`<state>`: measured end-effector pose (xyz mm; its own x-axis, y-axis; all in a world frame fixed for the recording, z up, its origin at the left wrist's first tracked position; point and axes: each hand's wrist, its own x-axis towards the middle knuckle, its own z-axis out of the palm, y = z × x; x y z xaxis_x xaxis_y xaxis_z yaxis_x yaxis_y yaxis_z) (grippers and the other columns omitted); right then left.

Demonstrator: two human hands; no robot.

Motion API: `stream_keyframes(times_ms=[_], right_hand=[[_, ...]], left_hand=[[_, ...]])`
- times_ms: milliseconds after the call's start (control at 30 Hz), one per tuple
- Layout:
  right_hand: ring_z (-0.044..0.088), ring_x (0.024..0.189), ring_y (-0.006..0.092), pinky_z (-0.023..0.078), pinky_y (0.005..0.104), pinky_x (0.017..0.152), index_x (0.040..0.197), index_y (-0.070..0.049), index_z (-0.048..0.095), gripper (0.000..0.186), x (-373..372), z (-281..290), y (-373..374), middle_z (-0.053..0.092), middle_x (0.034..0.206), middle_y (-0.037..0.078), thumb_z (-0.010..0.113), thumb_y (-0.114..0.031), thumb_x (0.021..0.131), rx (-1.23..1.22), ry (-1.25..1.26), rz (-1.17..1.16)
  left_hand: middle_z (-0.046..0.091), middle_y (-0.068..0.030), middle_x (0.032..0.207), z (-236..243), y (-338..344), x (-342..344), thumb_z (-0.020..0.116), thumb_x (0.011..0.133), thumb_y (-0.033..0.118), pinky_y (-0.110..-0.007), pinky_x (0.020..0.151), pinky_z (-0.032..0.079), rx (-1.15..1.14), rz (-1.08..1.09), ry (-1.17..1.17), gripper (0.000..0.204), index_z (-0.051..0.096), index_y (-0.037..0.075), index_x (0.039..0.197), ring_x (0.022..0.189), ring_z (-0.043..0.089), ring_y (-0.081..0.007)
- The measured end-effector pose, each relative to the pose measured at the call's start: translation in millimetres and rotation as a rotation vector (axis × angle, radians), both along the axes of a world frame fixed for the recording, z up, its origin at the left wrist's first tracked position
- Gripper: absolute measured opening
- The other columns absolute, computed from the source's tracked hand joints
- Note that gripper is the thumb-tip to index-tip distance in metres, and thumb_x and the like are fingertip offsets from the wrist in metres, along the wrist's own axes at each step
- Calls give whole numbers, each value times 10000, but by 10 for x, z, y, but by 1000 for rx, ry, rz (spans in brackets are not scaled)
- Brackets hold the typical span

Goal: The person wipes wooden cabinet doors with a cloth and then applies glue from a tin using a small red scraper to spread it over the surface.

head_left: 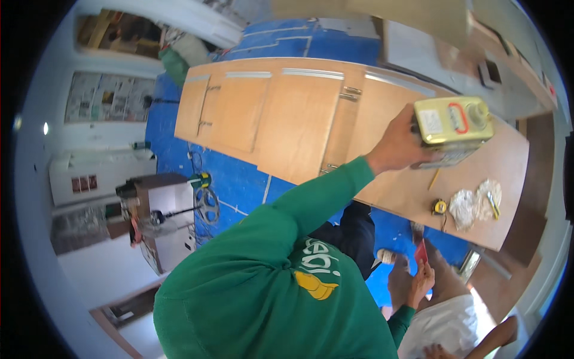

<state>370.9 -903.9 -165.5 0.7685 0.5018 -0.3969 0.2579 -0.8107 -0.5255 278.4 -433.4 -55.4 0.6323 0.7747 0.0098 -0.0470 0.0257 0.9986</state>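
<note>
My left hand (399,140) grips the side of a rectangular gold-coloured metal tin (439,128), held above the right part of a long wooden surface (388,182). A round cap and a red carry handle show on the tin's top. Lower down, my right hand (423,280) is closed around a flat red piece (421,251) whose kind I cannot make out. Below the tin lie a pencil (434,179), a yellow tape measure (439,207), white rags (463,209) and a yellow-handled cutter (493,204).
Wooden door panels (302,113) with metal hinges lie along the surface. At lower right stands another person in white shorts (436,326), close to my right hand. Blue sheeting (230,185) covers the floor. A machine with a spoked wheel (207,205) stands at left.
</note>
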Motion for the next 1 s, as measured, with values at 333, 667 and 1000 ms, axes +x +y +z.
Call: stream_keyframes(times_ms=[333, 667, 1000], right_hand=[[709, 859, 343, 532, 480, 799, 1187, 64, 785, 378, -141, 490, 1554, 785, 998, 274, 680, -281, 1075, 124, -169, 382], [601, 691, 267, 486, 445, 677, 996, 72, 748, 378, -2995, 796, 3267, 692, 766, 203, 684, -294, 1070, 180, -136, 776], [505, 748, 117, 435, 335, 653, 948, 23, 650, 337, -5360, 1060, 5270, 566, 768, 34, 715, -285, 1065, 331, 32, 1046]], left_hand=[[643, -140, 1471, 679, -527, -4187, 1029, 766, 190, -432, 1213, 473, 83, 562, 298, 950, 496, 35, 1536, 1393, 614, -245], [710, -179, 1308, 774, -1394, -7389, 1019, 745, 179, -410, 1057, 560, -15, 1177, 443, 810, 560, -19, 1382, 1210, 702, -264], [700, -178, 1280, 447, -2049, -9111, 989, 786, 132, -412, 1044, 567, -63, 1607, 455, 806, 513, -24, 1418, 1208, 692, -264]])
